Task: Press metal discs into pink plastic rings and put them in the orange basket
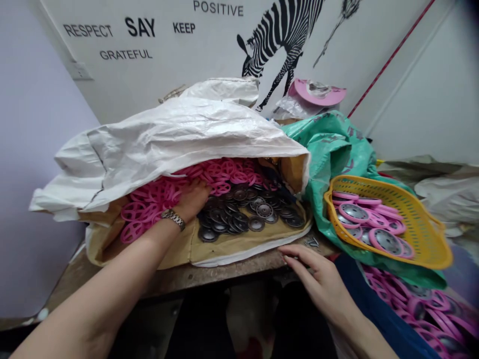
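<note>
My left hand (193, 198), a metal watch (173, 218) on its wrist, reaches into the mouth of a large white sack (179, 132) with a tan lining. Its fingers stretch over a heap of pink spoked plastic rings (147, 202); the fingertips are partly hidden. Beside that hand, dark grey round discs (224, 214) lie piled on the lining. At the table's front edge, my right hand (312, 269) has thumb and index fingertips brought close together in a pinch. What they hold, if anything, is too small to make out. Small metal screws (311, 242) lie just beyond it.
On the right, a yellow basket (426, 234) holds several pink-rimmed grey wheels (385, 242), resting on a green plastic bag (329, 142). More pink-rimmed wheels (422, 309) lie below it. A pink reel (318, 93) stands against the wall behind. The worn table edge (224, 269) runs across the front.
</note>
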A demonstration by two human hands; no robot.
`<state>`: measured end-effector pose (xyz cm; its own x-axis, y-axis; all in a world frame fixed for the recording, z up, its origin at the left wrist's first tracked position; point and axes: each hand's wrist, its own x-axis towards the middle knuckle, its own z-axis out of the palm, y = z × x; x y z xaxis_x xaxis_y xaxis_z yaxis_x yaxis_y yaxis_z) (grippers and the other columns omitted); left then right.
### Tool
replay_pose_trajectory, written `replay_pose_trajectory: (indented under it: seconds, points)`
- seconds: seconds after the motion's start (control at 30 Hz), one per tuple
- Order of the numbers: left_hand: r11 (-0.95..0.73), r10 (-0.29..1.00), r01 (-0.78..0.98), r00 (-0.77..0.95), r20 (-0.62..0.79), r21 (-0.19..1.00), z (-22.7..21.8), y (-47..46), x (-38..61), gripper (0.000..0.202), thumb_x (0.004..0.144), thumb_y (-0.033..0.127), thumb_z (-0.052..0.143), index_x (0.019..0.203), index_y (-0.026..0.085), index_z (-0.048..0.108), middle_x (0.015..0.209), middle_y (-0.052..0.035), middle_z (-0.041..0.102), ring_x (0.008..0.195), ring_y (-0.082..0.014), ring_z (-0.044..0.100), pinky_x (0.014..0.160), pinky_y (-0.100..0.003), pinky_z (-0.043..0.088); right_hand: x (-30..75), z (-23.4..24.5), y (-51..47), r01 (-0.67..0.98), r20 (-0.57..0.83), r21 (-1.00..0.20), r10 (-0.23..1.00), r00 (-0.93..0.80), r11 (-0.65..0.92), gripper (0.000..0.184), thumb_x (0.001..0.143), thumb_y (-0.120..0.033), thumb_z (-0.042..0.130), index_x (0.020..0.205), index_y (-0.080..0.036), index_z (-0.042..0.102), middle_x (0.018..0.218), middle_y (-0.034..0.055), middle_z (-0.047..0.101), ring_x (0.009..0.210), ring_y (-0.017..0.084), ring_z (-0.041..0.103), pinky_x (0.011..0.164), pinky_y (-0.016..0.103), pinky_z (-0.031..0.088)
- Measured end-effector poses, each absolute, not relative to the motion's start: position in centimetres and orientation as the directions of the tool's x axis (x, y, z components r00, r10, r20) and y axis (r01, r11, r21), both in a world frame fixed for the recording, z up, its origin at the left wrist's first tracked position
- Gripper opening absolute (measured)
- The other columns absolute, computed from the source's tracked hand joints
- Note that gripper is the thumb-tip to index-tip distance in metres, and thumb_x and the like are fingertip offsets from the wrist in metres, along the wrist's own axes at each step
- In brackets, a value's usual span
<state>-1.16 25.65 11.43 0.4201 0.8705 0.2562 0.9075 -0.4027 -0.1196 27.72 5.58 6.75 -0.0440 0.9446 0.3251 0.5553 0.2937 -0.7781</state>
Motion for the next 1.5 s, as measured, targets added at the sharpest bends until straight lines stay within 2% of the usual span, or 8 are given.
replay_pose_trajectory:
  seconds: [0.17,0.23,0.33,0.4,0.53,0.8,1.3,1.5]
  points:
    - [-0.385,0.875,0.921,0.347,0.339,0.051,12.2,22.7,-1.6,0.027,0.097,0.027,0.040,0.107,0.016,0.061,0.096,-0.0125,0.069,0.090,-0.0258,0.064,0.079,-0.036,0.049,26.7,6.6,9.6,0.649,0.365,-0.680,0.925,-0.103,0.341,0.024,0.095,-0.026,0.050,0.106,-0.019,0.070,0.106,0.0078,0.074,0.101,0.022,0.067,0.091,0.033,0.051]
    - [-0.366,0.902,0.862,0.235,0.362,0.352,12.1,21.0,-1.5,0.029,0.096,0.038,0.040,0.098,0.017,0.059,0.087,-0.0084,0.068,0.079,-0.0229,0.064,0.071,-0.033,0.051,25.8,6.8,11.7,0.758,0.331,-0.565,0.931,-0.154,0.326,0.026,0.096,-0.021,0.048,0.110,-0.018,0.069,0.110,0.0083,0.073,0.104,0.021,0.065,0.095,0.032,0.049]
    - [-0.194,0.981,0.393,0.057,0.187,0.899,11.7,18.1,-0.9,0.028,0.087,0.047,0.053,0.090,0.019,0.055,0.083,-0.0036,0.066,0.076,-0.0209,0.068,0.063,-0.030,0.055,24.1,7.2,14.6,0.919,0.151,-0.291,0.961,-0.232,0.268,0.032,0.093,-0.018,0.052,0.122,-0.018,0.066,0.120,0.0101,0.067,0.114,0.025,0.059,0.098,0.033,0.046]
    - [-0.024,0.999,0.087,0.030,0.021,0.996,11.3,16.1,-0.2,0.032,0.080,0.048,0.062,0.089,0.019,0.053,0.082,-0.0013,0.066,0.071,-0.0194,0.070,0.058,-0.028,0.056,23.2,7.5,16.0,0.952,0.057,-0.172,0.967,-0.247,0.253,0.037,0.089,-0.019,0.059,0.126,-0.018,0.064,0.124,0.0127,0.064,0.117,0.029,0.056,0.097,0.036,0.047]
    - [0.109,0.994,-0.124,0.030,-0.106,0.986,10.2,13.2,0.8,0.042,0.070,0.050,0.074,0.086,0.017,0.054,0.080,-0.0008,0.068,0.067,-0.0177,0.071,0.054,-0.024,0.058,22.5,8.0,17.4,0.961,-0.018,-0.109,0.966,-0.259,0.256,0.032,0.085,-0.026,0.067,0.116,-0.016,0.069,0.120,0.0167,0.062,0.115,0.034,0.056,0.091,0.040,0.049]
    - [0.202,0.979,-0.207,0.069,-0.192,0.957,8.4,10.2,1.9,0.045,0.070,0.052,0.075,0.088,0.016,0.056,0.080,-0.0012,0.068,0.067,-0.0165,0.071,0.056,-0.024,0.059,23.4,8.5,18.4,0.968,-0.079,-0.091,0.968,-0.240,0.232,0.039,0.079,-0.037,0.073,0.109,-0.014,0.068,0.121,0.0163,0.063,0.111,0.032,0.059,0.087,0.037,0.049]
    - [0.230,0.973,-0.239,0.070,-0.220,0.943,7.1,8.9,3.0,0.041,0.075,0.050,0.073,0.091,0.016,0.057,0.083,0.0000,0.065,0.067,-0.0141,0.069,0.057,-0.023,0.059,24.8,6.9,16.8,0.930,0.065,-0.299,0.977,-0.205,0.215,0.058,0.078,-0.033,0.074,0.129,-0.013,0.054,0.123,0.0165,0.062,0.114,0.029,0.058,0.092,0.035,0.044]
    - [0.247,0.969,-0.253,0.078,-0.235,0.935,7.0,8.8,3.4,0.043,0.075,0.051,0.072,0.093,0.016,0.056,0.081,-0.0014,0.067,0.066,-0.0139,0.069,0.058,-0.022,0.059,26.0,7.0,16.3,0.897,0.137,-0.378,0.972,-0.190,0.229,0.020,0.084,-0.031,0.065,0.098,-0.017,0.069,0.100,0.0080,0.066,0.094,0.022,0.062,0.080,0.030,0.044]
